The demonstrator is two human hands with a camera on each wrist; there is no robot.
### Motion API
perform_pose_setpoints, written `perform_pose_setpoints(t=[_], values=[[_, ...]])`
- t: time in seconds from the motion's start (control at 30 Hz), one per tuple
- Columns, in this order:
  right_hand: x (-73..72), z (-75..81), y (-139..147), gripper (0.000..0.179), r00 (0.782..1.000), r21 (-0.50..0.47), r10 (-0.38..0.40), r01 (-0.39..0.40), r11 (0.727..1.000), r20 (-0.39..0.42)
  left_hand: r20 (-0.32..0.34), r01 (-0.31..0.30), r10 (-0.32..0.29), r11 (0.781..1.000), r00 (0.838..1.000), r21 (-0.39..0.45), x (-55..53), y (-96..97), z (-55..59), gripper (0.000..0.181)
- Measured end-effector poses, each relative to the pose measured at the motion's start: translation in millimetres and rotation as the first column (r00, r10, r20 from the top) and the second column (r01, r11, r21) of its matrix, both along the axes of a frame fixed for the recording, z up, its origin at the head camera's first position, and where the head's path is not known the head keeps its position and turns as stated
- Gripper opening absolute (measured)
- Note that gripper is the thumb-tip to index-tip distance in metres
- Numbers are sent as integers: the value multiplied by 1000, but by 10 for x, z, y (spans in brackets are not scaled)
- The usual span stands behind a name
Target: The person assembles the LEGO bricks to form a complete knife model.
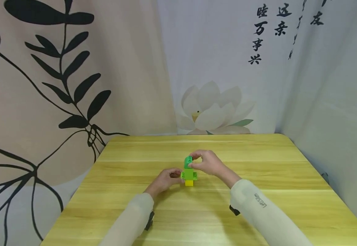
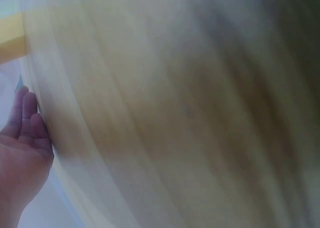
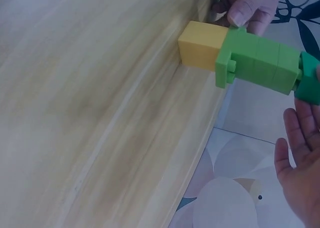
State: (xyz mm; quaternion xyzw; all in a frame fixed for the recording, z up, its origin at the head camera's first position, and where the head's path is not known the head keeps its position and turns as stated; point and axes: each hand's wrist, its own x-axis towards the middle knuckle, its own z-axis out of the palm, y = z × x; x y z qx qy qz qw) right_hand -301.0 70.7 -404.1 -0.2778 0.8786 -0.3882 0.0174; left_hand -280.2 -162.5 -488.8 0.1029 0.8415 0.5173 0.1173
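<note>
A toy building-block stack stands upright on the table, with a yellow block [image 1: 189,183] at its base and light green blocks [image 1: 189,174] above. Studded light green ends jut out at both sides. My right hand [image 1: 209,163] pinches a dark green block [image 3: 307,77] at the top; in the right wrist view, a narrow gap with studs shows beneath it. My left hand [image 1: 166,181] holds the stack's left side low down, thumb and finger at the light green end. In the left wrist view, the other fingers [image 2: 30,105] are loosely bent; the thumb is hidden.
The wooden table [image 1: 129,153] extends around the stack on all sides. Behind it hangs a printed curtain [image 1: 135,68] with leaves, a lotus and writing. Both forearms, in pale sleeves [image 1: 258,208], reach in from the near edge.
</note>
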Motion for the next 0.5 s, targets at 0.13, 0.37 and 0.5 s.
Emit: perform_pose_setpoints(t=[0.13,0.37,0.5], values=[[5,12,25,34,1000,2,-3,3,1000,-3,-10,0,0,1000,1000,-1,1,4,27,43],[18,48,28,32,1000,10,1,-1,1000,13,-15,-2,2,1000,1000,-1,-2,-3,22,43],[19,34,10,33,1000,-11,11,-11,1000,22,-18,2,-2,1000,1000,-3,3,9,18,42]])
